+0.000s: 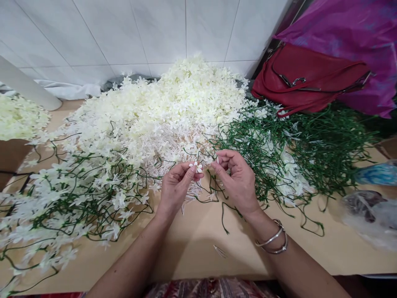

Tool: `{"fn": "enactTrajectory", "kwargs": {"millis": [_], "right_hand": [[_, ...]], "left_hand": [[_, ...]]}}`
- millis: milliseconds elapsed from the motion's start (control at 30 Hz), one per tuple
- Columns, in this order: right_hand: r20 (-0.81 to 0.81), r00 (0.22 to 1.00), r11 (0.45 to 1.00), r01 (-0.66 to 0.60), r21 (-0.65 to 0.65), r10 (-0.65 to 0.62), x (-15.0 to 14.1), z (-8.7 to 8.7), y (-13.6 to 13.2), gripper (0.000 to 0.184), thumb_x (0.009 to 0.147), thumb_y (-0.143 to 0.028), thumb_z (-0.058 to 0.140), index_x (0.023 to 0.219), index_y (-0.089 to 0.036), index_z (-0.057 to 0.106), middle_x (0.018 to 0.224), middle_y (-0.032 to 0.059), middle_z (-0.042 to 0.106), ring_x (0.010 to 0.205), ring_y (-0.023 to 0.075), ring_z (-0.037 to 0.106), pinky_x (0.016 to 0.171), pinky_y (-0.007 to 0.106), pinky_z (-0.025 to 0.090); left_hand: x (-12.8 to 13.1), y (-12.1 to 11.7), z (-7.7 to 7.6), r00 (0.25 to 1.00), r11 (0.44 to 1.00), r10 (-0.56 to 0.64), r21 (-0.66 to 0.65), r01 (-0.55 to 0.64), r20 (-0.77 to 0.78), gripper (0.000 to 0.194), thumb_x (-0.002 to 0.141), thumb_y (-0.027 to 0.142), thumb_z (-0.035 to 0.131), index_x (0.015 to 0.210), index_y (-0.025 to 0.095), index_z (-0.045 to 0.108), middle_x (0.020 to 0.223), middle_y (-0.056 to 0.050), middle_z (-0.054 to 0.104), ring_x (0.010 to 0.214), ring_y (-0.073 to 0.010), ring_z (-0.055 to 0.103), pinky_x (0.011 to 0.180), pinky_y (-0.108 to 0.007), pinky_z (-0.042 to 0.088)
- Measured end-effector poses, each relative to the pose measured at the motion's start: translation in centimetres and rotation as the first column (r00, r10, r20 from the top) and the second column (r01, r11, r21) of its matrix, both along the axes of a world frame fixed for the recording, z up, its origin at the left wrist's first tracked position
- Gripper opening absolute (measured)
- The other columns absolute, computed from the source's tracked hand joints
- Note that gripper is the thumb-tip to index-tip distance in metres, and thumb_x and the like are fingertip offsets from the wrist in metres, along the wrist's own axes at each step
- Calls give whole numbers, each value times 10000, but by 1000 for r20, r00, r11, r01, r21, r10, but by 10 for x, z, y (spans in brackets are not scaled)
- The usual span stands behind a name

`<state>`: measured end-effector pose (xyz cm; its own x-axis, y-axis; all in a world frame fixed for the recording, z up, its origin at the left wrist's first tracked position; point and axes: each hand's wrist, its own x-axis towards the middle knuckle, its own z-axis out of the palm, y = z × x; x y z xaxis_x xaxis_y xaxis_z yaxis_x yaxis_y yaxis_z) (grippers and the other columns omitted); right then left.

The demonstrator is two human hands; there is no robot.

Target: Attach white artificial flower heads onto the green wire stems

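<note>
Between the thumb and fingers of my left hand (pixel 179 185) is a small white artificial flower (pixel 196 167). My right hand (pixel 235 178) is close beside it, thumb and forefinger pinched on a small white piece (pixel 217 160), whose kind I cannot make out. Both hands hover over the table's middle. Behind them rises a big heap of cream-white flower heads (pixel 186 95), with thin white stamens (pixel 158 142) spread at its near side. Green wire-like stems (pixel 242 132) lie tangled to the right of my right hand. Flowers joined to green stems (pixel 93 198) pile up on the left.
A red handbag (pixel 313 78) and a purple plastic bag (pixel 356 33) stand at the back right. Clear plastic bags (pixel 372 215) lie at the right edge. A white pipe (pixel 27 82) rises at the left, before the tiled wall (pixel 161 29). Loose white stamens (pixel 220 251) lie near me.
</note>
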<state>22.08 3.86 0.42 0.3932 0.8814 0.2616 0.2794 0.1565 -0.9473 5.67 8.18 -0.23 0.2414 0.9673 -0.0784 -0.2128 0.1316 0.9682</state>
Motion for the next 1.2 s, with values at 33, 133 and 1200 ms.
{"fn": "enactTrajectory", "kwargs": {"millis": [33,133,1200], "right_hand": [[14,1000,1000,-7,4,7,-2,0,-1,154,934,-270,711,1084,-236,704,900,1,680,802,157,624,788,318,508],[16,999,999,-41,-2,41,-6,1,-2,84,933,-250,708,1013,-231,724,890,4,694,791,153,622,777,313,508],[-314,931,949,-252,-189,185,-3,2,1,315,857,-502,792,872,-202,699,627,-43,574,560,114,492,536,252,409]], "left_hand": [[-1,0,-1,1000,1000,0,7,0,-5,374,799,508,861,928,168,775,796,-34,781,723,-185,770,730,-302,622],[-4,-2,-4,1000,999,13,45,-12,-16,329,828,483,848,891,176,745,805,-16,766,736,-172,764,740,-288,612],[-7,-8,6,946,942,14,321,96,-324,228,1012,333,624,1133,226,784,945,-51,739,737,-157,687,705,-272,534]]}}
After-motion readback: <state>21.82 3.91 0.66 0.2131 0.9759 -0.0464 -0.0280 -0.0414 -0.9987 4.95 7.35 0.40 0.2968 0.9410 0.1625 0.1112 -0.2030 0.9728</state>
